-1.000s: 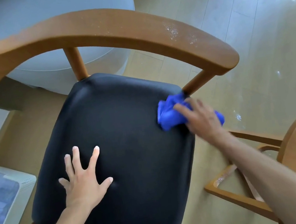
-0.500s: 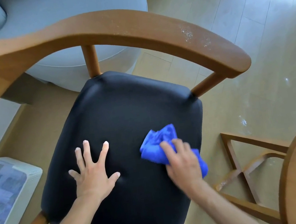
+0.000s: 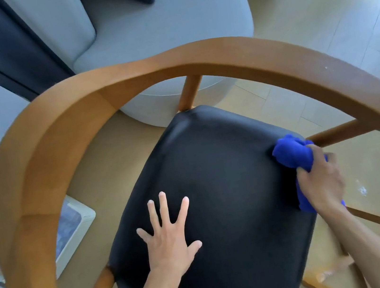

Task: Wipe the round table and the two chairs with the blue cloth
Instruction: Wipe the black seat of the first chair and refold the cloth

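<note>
My left hand [image 3: 171, 236] lies flat, fingers spread, holding nothing, to steady the chair [image 3: 43, 152]. My right hand [image 3: 321, 185] grips the bunched cloth [image 3: 290, 153], pressed on the seat's [image 3: 214, 177] right edge where grime likely gathers.

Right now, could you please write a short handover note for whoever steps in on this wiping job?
Left hand: open, flat on the black seat, fingers spread, steadying the chair.
Right hand: closed on the bunched blue cloth, pressing it at the seat's right edge, close to the armrest post.
Done: I cannot tell from this view how much of the seat is wiped.
Left: finish the seat; the curved wooden rail shows pale specks near its right end. The round table and the second chair are not clearly in view, so check both.
</note>
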Demonstrator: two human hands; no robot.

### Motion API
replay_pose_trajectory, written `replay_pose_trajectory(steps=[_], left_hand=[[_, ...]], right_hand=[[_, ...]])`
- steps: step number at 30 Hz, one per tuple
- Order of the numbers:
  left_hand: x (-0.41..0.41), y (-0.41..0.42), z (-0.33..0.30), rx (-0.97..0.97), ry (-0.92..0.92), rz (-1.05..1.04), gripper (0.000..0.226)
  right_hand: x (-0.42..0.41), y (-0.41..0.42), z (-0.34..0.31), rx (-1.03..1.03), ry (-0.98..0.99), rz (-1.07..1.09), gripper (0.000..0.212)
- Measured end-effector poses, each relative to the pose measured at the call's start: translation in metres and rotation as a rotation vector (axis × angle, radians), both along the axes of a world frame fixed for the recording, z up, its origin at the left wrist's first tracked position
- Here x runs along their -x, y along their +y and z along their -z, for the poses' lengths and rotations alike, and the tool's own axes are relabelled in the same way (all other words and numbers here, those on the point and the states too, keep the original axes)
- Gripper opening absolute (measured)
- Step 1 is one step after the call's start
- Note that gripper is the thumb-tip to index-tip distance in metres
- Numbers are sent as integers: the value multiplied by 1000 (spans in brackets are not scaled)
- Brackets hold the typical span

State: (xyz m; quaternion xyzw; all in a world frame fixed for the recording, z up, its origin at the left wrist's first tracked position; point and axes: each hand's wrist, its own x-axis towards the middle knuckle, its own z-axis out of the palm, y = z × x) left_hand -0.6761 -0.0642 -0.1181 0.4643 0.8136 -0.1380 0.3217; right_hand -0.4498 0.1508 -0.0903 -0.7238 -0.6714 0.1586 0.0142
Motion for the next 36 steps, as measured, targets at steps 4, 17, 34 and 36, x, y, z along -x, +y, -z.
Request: replay_pose_trajectory(steps=[4, 17, 34, 36], left_hand=[[-2, -1, 5, -1, -3, -1, 110], [16, 2, -10, -12, -197, -71, 90], [-3, 62, -310, -426, -1317, -553, 53], [-5, 62, -348, -508, -1307, -448, 66]], right_hand=[[40, 12, 9, -30, -9, 259, 47], [150, -109, 1, 415, 323, -416, 47], [62, -126, -283, 464, 1498, 298, 46], [62, -127, -320, 398, 1511, 249, 37]])
